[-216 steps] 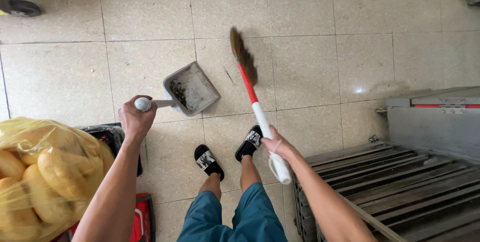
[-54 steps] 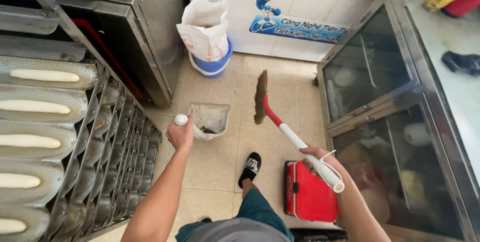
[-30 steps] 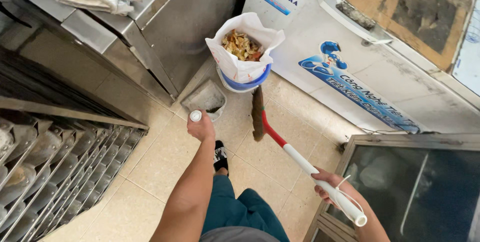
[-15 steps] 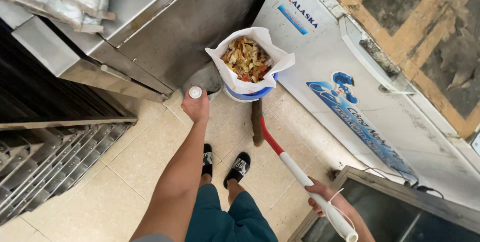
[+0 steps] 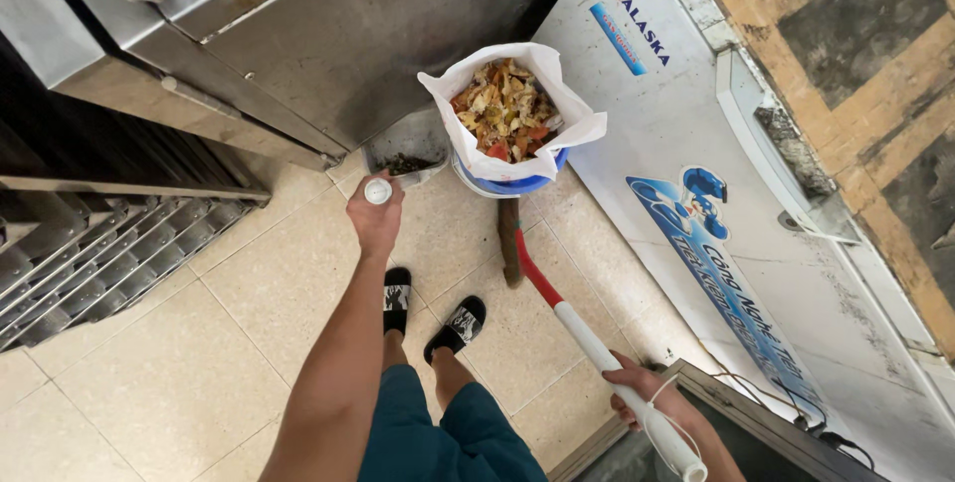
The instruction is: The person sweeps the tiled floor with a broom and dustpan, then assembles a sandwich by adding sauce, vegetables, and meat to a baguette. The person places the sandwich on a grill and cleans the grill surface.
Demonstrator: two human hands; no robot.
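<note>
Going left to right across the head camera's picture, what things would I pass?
Metal rack → left hand gripping the dustpan handle → lined bin of scraps → right hand on the broom → white chest freezer.

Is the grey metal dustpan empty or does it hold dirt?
Not empty: the grey metal dustpan holds dark debris in its tray.

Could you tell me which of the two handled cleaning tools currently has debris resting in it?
The grey dustpan in the left hand; the red-and-white broom carries none.
</note>
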